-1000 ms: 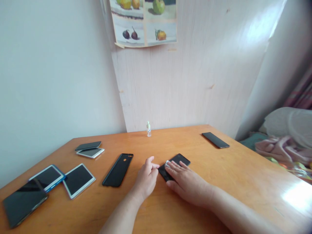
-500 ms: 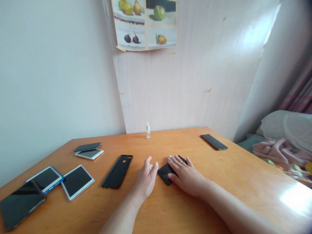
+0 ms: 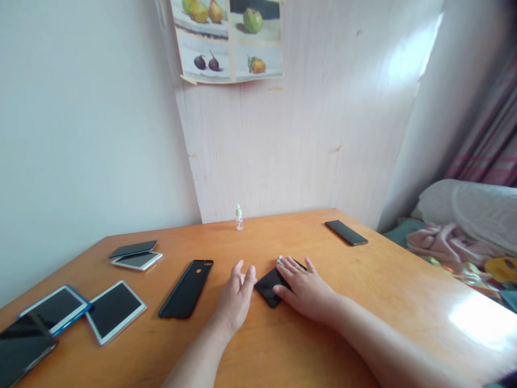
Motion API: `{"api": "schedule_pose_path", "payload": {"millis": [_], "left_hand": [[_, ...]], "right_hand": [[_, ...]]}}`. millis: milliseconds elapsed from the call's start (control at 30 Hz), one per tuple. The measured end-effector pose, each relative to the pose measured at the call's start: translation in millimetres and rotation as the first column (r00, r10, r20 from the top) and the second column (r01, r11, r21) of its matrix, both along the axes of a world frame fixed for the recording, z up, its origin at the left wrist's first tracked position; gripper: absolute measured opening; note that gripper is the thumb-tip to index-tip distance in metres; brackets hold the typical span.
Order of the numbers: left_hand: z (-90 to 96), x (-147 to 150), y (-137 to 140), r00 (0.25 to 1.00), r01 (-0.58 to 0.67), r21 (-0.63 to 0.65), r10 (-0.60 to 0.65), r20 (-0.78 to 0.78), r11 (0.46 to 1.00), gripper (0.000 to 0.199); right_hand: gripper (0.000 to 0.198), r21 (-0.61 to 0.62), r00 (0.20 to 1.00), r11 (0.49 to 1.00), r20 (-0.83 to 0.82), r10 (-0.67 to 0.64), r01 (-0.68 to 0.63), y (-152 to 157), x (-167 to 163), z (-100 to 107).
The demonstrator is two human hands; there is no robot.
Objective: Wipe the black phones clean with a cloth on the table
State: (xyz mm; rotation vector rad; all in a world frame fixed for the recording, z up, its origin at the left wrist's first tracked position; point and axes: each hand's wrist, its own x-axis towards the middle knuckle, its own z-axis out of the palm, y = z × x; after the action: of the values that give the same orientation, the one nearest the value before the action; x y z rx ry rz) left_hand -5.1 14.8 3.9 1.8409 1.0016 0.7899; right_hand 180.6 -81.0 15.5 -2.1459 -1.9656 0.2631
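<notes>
My right hand (image 3: 302, 288) lies flat, fingers spread, over a black smartphone (image 3: 267, 288) on the table. A small white piece, perhaps tissue or a wipe (image 3: 279, 260), peeks out at its fingertips; most of it is hidden under the fingers. Just left of this phone, my left hand (image 3: 236, 302) hovers or rests near the tabletop, thumb and loosely curled fingers apart, with no held object plain to see. An empty black phone case (image 3: 186, 290) with a camera cutout lies left of that hand.
On the left of the wooden table (image 3: 258, 355) lie a white tablet (image 3: 116, 311), a blue-edged tablet (image 3: 56, 310), a large dark tablet (image 3: 20, 350) and two stacked devices (image 3: 137, 260). A small pump bottle (image 3: 239, 218) stands at the back; another black phone (image 3: 346, 233) lies far right.
The view has turned slightly right, so things sit further left in it. My right hand remains spread over the phone, and my left hand stays beside it, little changed.
</notes>
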Motion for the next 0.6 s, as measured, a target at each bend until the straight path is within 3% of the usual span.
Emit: {"api": "schedule_pose_path", "payload": {"millis": [133,200,267,367,467,533,600], "left_hand": [[-1.8,0.0,2.4,1.000,-0.024,-0.016,0.024,0.004,1.000,0.077],[-2.4,0.2,3.5,1.000,-0.023,-0.031,0.024,0.002,0.999,0.077],[-2.2,0.3,3.7,1.000,-0.019,-0.026,0.019,-0.001,0.999,0.076],[-0.3,0.3,2.2,1.000,-0.021,-0.008,0.021,-0.011,1.000,0.076],[2.5,0.4,-0.2,0.999,-0.031,-0.011,0.031,-0.028,0.999,0.077],[4.0,0.6,-1.7,0.999,-0.036,-0.013,0.035,-0.026,0.999,0.078],[4.4,0.7,-2.4,0.999,-0.035,-0.011,0.035,-0.010,0.999,0.077]], "right_hand": [[0.079,0.009,0.940,0.945,-0.094,0.327,-0.328,-14.8,-31.4,14.3],[0.078,0.007,0.917,0.923,-0.117,0.382,-0.384,-16.5,-35.1,17.2],[0.073,0.003,0.943,0.947,-0.097,0.319,-0.321,-13.0,-27.2,15.1],[0.069,-0.006,0.998,0.998,-0.018,0.055,-0.055,-1.8,-2.3,5.2],[0.071,-0.023,0.986,0.986,0.039,-0.162,0.163,6.1,17.3,-3.9],[0.074,-0.025,0.985,0.986,0.042,-0.166,0.167,5.3,17.6,-4.7],[0.076,-0.019,0.998,0.998,0.013,-0.056,0.057,-0.3,6.8,-0.2]]}}
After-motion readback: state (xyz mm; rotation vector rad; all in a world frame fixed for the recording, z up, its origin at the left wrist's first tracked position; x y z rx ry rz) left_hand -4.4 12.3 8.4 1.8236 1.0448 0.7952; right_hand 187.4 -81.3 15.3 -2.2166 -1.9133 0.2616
